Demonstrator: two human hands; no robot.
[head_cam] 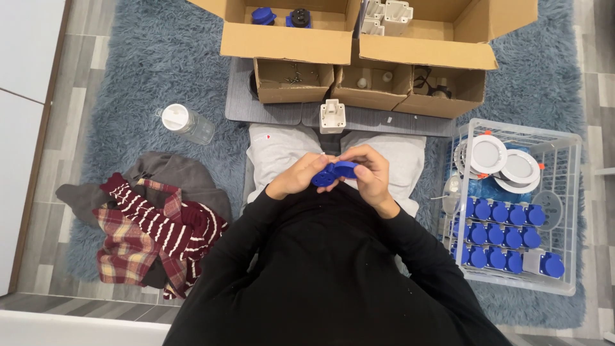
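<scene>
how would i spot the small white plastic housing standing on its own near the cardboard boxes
Start at the row of three small open cardboard boxes on the grey mat. Just in front of the gap between the left and middle boxes stands a small white plastic block-shaped housing. It alone sits outside any box; similar white parts lie inside a big box.

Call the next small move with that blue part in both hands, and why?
Probably set the blue part into the white basket by the right hand. Rows of matching blue parts already sit there; the left hand could let go first.
</scene>
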